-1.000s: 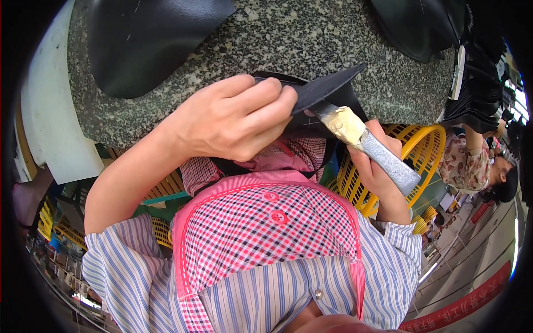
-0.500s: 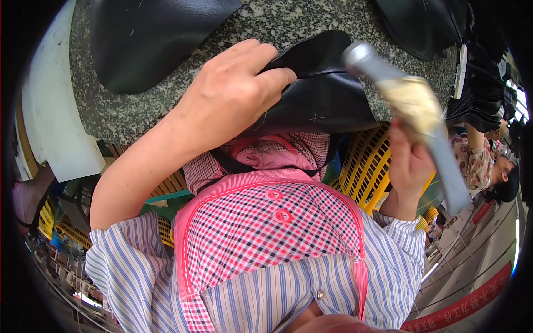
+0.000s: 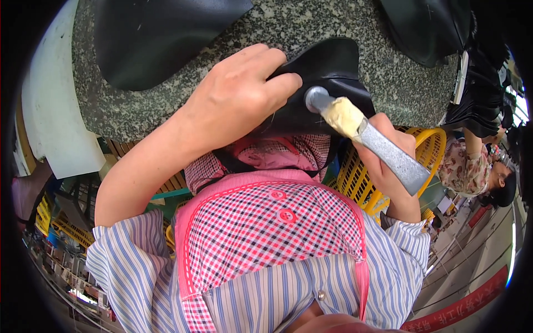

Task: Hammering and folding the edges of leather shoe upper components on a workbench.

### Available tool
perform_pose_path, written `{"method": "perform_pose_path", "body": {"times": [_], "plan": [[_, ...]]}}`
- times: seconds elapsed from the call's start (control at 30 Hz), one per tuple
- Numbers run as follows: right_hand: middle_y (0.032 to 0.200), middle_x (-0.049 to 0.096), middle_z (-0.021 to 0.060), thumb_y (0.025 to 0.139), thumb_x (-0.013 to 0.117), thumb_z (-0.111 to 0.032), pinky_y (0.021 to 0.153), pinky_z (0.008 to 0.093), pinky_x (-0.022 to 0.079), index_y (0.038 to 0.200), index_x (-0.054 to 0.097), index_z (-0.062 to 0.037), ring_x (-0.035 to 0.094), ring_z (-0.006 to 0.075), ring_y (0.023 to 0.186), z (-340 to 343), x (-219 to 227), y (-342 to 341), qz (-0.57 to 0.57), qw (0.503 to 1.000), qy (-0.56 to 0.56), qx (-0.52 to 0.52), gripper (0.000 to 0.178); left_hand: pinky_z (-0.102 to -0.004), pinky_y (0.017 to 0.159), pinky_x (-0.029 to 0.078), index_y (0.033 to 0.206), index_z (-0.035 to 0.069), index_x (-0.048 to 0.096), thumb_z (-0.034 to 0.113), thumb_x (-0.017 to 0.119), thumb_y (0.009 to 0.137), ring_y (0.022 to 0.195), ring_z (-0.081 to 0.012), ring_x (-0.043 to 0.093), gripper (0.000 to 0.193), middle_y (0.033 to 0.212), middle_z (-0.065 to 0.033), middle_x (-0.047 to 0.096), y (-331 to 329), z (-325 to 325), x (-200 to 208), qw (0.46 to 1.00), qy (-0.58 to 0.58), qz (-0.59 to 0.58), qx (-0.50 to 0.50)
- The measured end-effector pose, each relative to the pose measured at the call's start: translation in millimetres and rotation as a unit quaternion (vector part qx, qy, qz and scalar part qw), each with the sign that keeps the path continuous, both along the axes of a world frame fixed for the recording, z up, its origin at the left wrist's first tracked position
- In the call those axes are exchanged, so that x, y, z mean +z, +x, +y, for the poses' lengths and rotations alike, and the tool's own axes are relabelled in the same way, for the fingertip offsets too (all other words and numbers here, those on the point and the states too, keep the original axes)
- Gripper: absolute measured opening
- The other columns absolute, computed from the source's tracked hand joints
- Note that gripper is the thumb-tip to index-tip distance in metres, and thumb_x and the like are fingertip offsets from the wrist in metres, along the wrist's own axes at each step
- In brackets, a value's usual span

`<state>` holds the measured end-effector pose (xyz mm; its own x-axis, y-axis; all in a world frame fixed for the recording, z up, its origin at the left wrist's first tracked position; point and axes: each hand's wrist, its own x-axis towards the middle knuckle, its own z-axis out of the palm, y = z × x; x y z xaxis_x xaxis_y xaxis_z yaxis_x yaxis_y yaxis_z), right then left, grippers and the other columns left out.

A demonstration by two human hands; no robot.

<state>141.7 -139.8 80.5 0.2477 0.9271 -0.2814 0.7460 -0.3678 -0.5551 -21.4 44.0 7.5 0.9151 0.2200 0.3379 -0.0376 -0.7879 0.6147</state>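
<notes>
A black leather piece [image 3: 330,62] with a seam or fold across it lies at the near edge of the speckled stone slab [image 3: 400,91]. My left hand [image 3: 239,83] is closed on its left side, thumb and fingers pinching the leather. In my right hand [image 3: 382,176] is a metal hammer [image 3: 391,155] with yellowish wrapping around its middle. The hammer's round head is over the leather just below the seam and seems to touch it. Part of the leather is hidden behind my left hand and the hammer.
Another black leather piece [image 3: 150,41] lies at the far left of the slab, and one more [image 3: 425,28] at the far right. Black pieces hang in a stack [image 3: 477,94] at the right edge. A yellow basket [image 3: 436,141] stands below. A person [image 3: 466,166] is beyond at right.
The hammer has swung down and left from above the slab onto the leather, my right hand moving left with it. My left hand keeps its hold, shifted slightly.
</notes>
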Motion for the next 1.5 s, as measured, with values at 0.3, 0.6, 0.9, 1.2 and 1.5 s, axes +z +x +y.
{"method": "perform_pose_path", "body": {"times": [0.3, 0.6, 0.9, 1.2, 1.5], "plan": [[0.062, 0.055, 0.0122, 0.069, 0.067, -0.011, 0.051, 0.0341, 0.046, 0.084, 0.053, -0.004, 0.06, 0.0291, 0.056, -11, -9, -8, 0.006, 1.0, 0.003, -0.01, 0.022, -0.0315, 0.062, 0.053, 0.086, -0.001, 0.065, 0.008, 0.061, 0.055, 0.078, -0.0251, 0.059, 0.033, 0.088, -0.0125, 0.055, -17, 6, -12, 0.968, 0.189, -0.138, -0.091], [0.062, 0.053, 0.0095, 0.074, 0.063, -0.007, 0.05, 0.0295, 0.042, 0.084, 0.054, -0.0018, 0.055, 0.0207, 0.054, -10, -8, -10, 0.027, 0.999, 0.011, -0.026, 0.014, -0.0294, 0.06, 0.047, 0.084, 0.001, 0.061, 0.006, 0.061, 0.062, 0.071, -0.0218, 0.053, 0.022, 0.072, -0.0074, 0.047, -11, -1, -3, 0.996, 0.079, -0.039, 0.02], [0.066, 0.061, 0.0083, 0.073, 0.07, -0.019, 0.052, 0.0264, 0.048, 0.085, 0.055, -0.0035, 0.063, 0.0155, 0.057, 10, 1, -10, 0.011, 0.955, 0.244, -0.166, 0.025, -0.0339, 0.065, 0.046, 0.083, 0.001, 0.059, 0.006, 0.063, 0.066, 0.072, -0.0245, 0.052, 0.018, 0.073, -0.0094, 0.048, -10, -9, 2, 0.996, 0.024, 0.019, 0.079], [0.064, 0.056, 0.0129, 0.082, 0.064, -0.012, 0.051, 0.0281, 0.043, 0.089, 0.055, -0.002, 0.055, 0.0228, 0.051, 29, -3, 0, -0.127, 0.989, 0.081, -0.005, 0.015, -0.0335, 0.065, 0.046, 0.076, 0.003, 0.056, 0.005, 0.062, 0.067, 0.07, -0.0243, 0.051, 0.011, 0.071, -0.0092, 0.046, -5, -18, 6, 0.992, 0.011, 0.037, 0.121], [0.068, 0.057, 0.0122, 0.085, 0.058, -0.015, 0.05, 0.0277, 0.043, 0.091, 0.057, -0.0018, 0.058, 0.0257, 0.056, 26, -12, 3, -0.117, 0.988, 0.065, 0.075, 0.014, -0.0335, 0.059, 0.046, 0.088, 0.006, 0.063, 0.003, 0.066, 0.067, 0.069, -0.0245, 0.056, 0.022, 0.076, -0.0078, 0.053, -6, -15, 5, 0.989, -0.01, 0.027, 0.142]]}}
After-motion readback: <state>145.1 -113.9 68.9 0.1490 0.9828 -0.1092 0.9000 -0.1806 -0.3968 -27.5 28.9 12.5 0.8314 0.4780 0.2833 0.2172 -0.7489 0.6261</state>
